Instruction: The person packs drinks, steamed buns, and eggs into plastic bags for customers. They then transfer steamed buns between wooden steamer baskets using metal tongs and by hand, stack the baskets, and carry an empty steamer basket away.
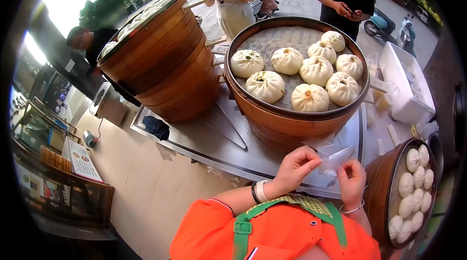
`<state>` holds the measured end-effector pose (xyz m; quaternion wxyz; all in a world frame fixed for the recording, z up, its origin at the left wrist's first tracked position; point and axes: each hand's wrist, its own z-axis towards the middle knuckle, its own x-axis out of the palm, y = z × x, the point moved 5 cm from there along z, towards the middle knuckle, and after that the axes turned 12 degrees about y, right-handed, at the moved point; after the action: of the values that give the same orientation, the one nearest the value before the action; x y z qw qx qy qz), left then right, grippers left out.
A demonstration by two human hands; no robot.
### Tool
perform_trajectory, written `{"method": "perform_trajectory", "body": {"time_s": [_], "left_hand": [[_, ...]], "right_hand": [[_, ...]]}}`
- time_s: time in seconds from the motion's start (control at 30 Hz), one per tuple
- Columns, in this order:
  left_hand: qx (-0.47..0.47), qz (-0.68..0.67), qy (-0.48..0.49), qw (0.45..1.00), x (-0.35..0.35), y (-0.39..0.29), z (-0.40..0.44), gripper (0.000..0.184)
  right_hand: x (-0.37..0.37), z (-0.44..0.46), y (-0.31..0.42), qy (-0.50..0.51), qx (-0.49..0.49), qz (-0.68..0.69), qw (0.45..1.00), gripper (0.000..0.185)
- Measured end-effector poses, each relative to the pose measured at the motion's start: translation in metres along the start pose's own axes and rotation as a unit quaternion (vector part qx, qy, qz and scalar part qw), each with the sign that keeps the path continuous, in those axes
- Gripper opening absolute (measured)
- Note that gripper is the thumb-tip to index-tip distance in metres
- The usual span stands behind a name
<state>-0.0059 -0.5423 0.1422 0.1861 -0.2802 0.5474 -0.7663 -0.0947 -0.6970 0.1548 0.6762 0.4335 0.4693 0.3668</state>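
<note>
1. The step in hand appears to be handling and probably opening the clear plastic bag [336,156]. The next move seems to call for a light rub or pull to part its thin layers, with a hold on each side so that it does not slip or tear.
2. The left hand [295,166] is nearly closed, its thumb and forefinger pinched on the bag's left side.
3. The right hand [352,182] is also nearly closed, fingers curled, thumb and forefinger at the bag's lower right edge.
4. The bag lies between the two hands, crumpled and see-through, just above the metal surface [206,142]. Whether its mouth is open cannot be told.
5. Beyond the hands stands the round steamer [292,123], with pleated buns [310,98] on top. The tongs [235,132] lie on the surface to its left, apart from both hands.
</note>
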Motion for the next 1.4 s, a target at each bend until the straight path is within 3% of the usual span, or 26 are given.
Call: {"method": "perform_trajectory", "body": {"time_s": [0.1, 0.17, 0.2, 0.27, 0.33, 0.4, 0.43, 0.47, 0.5, 0.53, 0.57, 0.63, 0.7, 0.77, 0.8, 0.83, 0.9, 0.97, 1.03, 1.1, 1.2, 1.23, 1.27, 1.3, 1.4], "left_hand": [[0.024, -0.294, 0.072, 0.953, 0.009, -0.012, 0.002, 0.008], [0.003, -0.356, 0.203, 0.912, 0.013, -0.019, -0.004, 0.009], [-0.025, -0.249, 0.245, 0.937, 0.016, -0.021, -0.007, 0.010], [-0.030, 0.017, 0.306, 0.951, 0.018, -0.035, -0.009, 0.015], [0.108, 0.212, 0.193, 0.952, 0.002, -0.080, 0.001, 0.025], [0.238, 0.317, 0.009, 0.918, -0.057, -0.115, 0.000, 0.025], [0.269, 0.379, -0.085, 0.881, -0.089, -0.135, 0.001, 0.021], [0.264, 0.411, -0.185, 0.853, -0.124, -0.149, 0.003, 0.017], [0.240, 0.432, -0.266, 0.828, -0.166, -0.153, 0.011, 0.015], [0.181, 0.456, -0.281, 0.825, -0.208, -0.151, 0.026, 0.016], [0.125, 0.619, -0.243, 0.737, -0.237, -0.149, 0.042, 0.023], [0.089, 0.716, -0.158, 0.674, -0.282, -0.133, 0.079, 0.039], [0.056, 0.809, -0.091, 0.578, -0.312, -0.120, 0.112, 0.038], [0.041, 0.833, -0.014, 0.551, -0.321, -0.113, 0.134, 0.036], [0.024, 0.804, 0.011, 0.594, -0.324, -0.110, 0.145, 0.028], [-0.003, 0.810, 0.022, 0.586, -0.334, -0.105, 0.156, 0.020], [0.076, 0.797, 0.047, 0.597, -0.335, -0.108, 0.159, 0.015], [0.114, 0.816, 0.064, 0.563, -0.335, -0.120, 0.163, 0.016], [0.099, 0.826, 0.059, 0.551, -0.320, -0.155, 0.165, 0.019], [0.137, 0.820, 0.082, 0.550, -0.285, -0.189, 0.172, 0.024], [0.130, 0.786, 0.097, 0.596, -0.227, -0.214, 0.186, 0.028], [0.127, 0.694, 0.107, 0.700, -0.227, -0.211, 0.199, 0.025], [0.158, 0.656, 0.126, 0.727, -0.200, -0.209, 0.205, 0.020], [0.139, 0.646, 0.136, 0.738, -0.199, -0.207, 0.215, 0.021], [0.225, 0.647, 0.212, 0.697, -0.129, -0.167, 0.251, 0.025]], "right_hand": [[-0.033, -0.004, -0.014, -0.144, -0.023, -0.134, 0.980, 0.012], [-0.059, -0.005, -0.039, -0.202, -0.012, -0.092, 0.975, 0.011], [-0.069, -0.004, -0.044, -0.212, -0.009, -0.098, 0.972, 0.011], [-0.086, 0.004, -0.047, -0.239, -0.094, 0.092, 0.962, 0.012], [-0.105, 0.026, -0.041, -0.267, -0.159, 0.133, 0.941, 0.014], [-0.125, 0.066, -0.038, -0.299, -0.139, 0.203, 0.922, 0.015], [-0.137, 0.094, -0.062, -0.262, -0.111, 0.343, 0.895, 0.017], [-0.143, 0.119, -0.087, -0.220, -0.079, 0.476, 0.848, 0.019], [-0.142, 0.136, -0.089, -0.217, -0.078, 0.479, 0.847, 0.019], [-0.139, 0.153, -0.087, -0.190, -0.058, 0.415, 0.888, 0.025], [-0.135, 0.168, -0.082, -0.163, -0.036, 0.345, 0.924, 0.032], [-0.123, 0.186, -0.069, -0.166, -0.023, 0.371, 0.913, 0.030], [-0.112, 0.203, -0.077, -0.096, -0.016, 0.459, 0.883, 0.031], [-0.108, 0.214, -0.087, -0.102, -0.001, 0.449, 0.887, 0.032], [-0.108, 0.217, -0.088, -0.128, -0.027, 0.432, 0.892, 0.032], [-0.108, 0.215, -0.084, -0.156, -0.051, 0.415, 0.895, 0.033], [-0.086, 0.208, -0.049, -0.174, 0.048, 0.498, 0.848, 0.032], [-0.106, 0.220, -0.075, -0.201, 0.000, 0.498, 0.844, 0.019], [-0.125, 0.228, -0.083, -0.187, -0.027, 0.479, 0.857, 0.020], [-0.137, 0.203, -0.027, -0.246, -0.034, 0.430, 0.868, 0.018], [-0.189, 0.168, 0.012, -0.297, -0.073, 0.390, 0.869, 0.016], [-0.208, 0.146, 0.016, -0.313, -0.086, 0.373, 0.869, 0.016], [-0.228, 0.121, 0.021, -0.331, -0.095, 0.355, 0.869, 0.016], [-0.240, 0.096, 0.030, -0.349, -0.099, 0.328, 0.872, 0.016], [-0.289, -0.001, 0.038, -0.408, -0.083, 0.240, 0.877, 0.015]]}}
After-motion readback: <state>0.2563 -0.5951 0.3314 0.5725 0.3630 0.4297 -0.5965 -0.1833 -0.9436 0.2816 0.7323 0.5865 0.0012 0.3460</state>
